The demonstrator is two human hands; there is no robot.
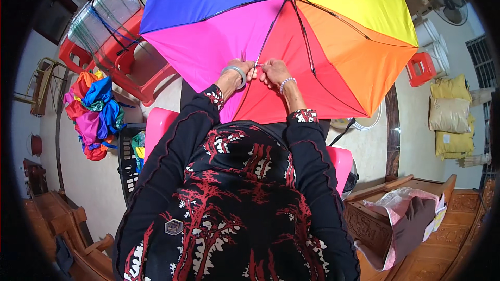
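Observation:
A rainbow-coloured umbrella point(333, 80) is spread open in front of me, its inner side with dark ribs facing me. One thin rib point(272, 28) runs along the seam between the pink and red panels down to my fingers. My left hand point(239, 73), with a grey bangle at the wrist, is closed at that rib's lower end. A thin pointed metal piece point(243, 56) sticks up from it, its kind unclear. Close beside it, my right hand point(276, 71), wearing a beaded bracelet, pinches at the same seam. Whatever lies between its fingertips is too small to make out.
At left, a pile of colourful folded fabric point(96, 114) lies near a black basket point(125, 156) and red plastic stools point(122, 60). A pink chair point(341, 164) is under me. Wooden furniture point(372, 226), yellow sacks point(450, 117) and a red stool point(421, 68) stand at right.

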